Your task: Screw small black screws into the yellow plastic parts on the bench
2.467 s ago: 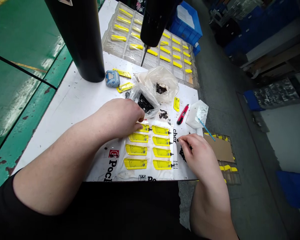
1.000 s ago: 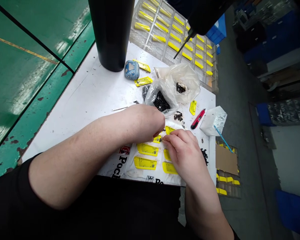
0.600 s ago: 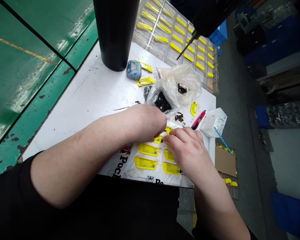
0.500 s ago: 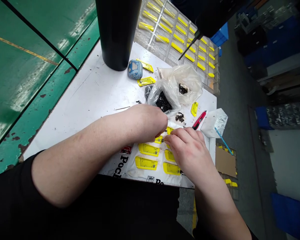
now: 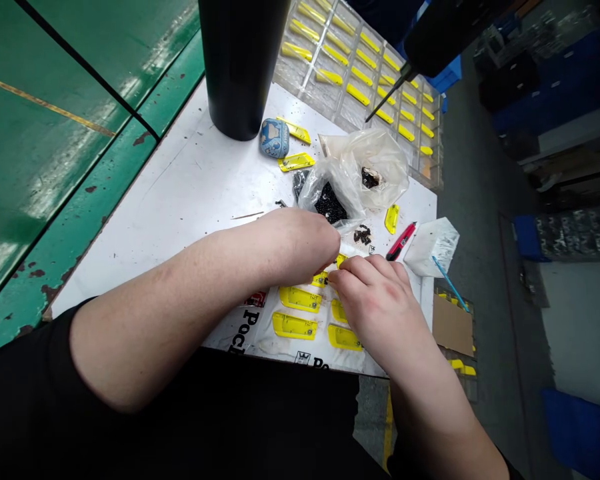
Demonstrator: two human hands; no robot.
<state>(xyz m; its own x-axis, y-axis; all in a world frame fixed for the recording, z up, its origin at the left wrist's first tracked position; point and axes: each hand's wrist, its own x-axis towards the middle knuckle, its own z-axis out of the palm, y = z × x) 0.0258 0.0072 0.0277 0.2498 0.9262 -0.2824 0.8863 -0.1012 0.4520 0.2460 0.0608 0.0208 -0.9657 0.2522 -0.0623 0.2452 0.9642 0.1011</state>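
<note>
My left hand rests its fingertips on a yellow plastic part on a printed white sheet. My right hand pinches close beside it, its fingertips at a small black piece. Whether my left hand grips anything is hidden. Several more yellow parts lie in rows on the sheet, such as one just below my left hand. Above my hands sit a plastic bag of black bits and a small loose pile of black pieces.
A second plastic bag, a red utility knife, and a white bag with a blue stick lie on the white table. Behind stand a black cylinder and a clear tray of yellow parts. An electric screwdriver hangs above.
My right hand has moved left from the black pieces at the sheet's right side to the yellow parts, meeting my left hand. The view has drifted, shifting the table rightward.
</note>
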